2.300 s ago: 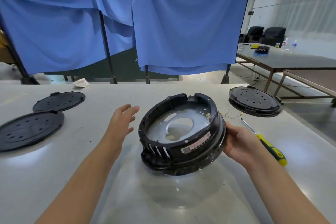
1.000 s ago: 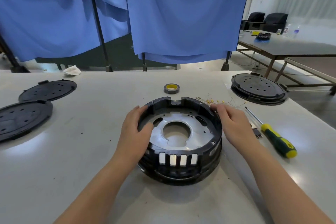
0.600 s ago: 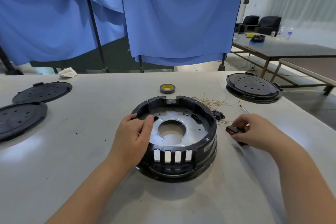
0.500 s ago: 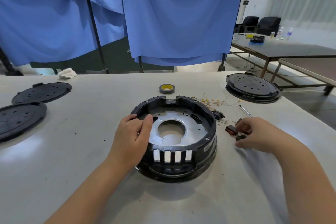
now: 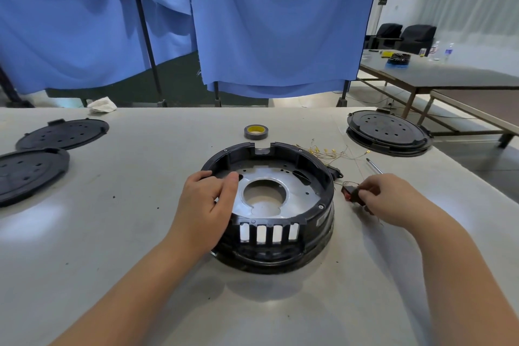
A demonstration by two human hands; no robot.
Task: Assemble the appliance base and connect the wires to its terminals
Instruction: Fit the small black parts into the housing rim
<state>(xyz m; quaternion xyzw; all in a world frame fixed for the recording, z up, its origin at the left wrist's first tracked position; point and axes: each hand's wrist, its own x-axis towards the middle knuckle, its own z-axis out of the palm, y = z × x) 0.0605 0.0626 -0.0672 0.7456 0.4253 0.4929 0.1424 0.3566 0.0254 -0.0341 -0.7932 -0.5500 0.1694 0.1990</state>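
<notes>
The round black appliance base [image 5: 309,166] sits flat on the grey table [image 5: 112,233], open side up, with a silver metal plate [image 5: 297,194] and centre hole inside. My left hand [image 5: 207,202] grips its left rim, thumb inside the wall. Just right of the base, my right hand [image 5: 384,196] pinches a small black and red switch part [image 5: 349,193] with thin wires on it. A bundle of fine wires with yellow terminals [image 5: 325,152] lies behind the base's right rim.
A roll of tape [image 5: 255,131] lies behind the base. Two flat black lids [image 5: 63,133] [image 5: 26,173] lie at the left, a stacked black lid [image 5: 386,132] at the back right. A screwdriver shaft [image 5: 374,166] shows behind my right hand. Blue curtains hang beyond the table.
The base was tilted up, then set down flat. My right hand left its rim and picked up the small switch part; in the last half second it shifted only slightly.
</notes>
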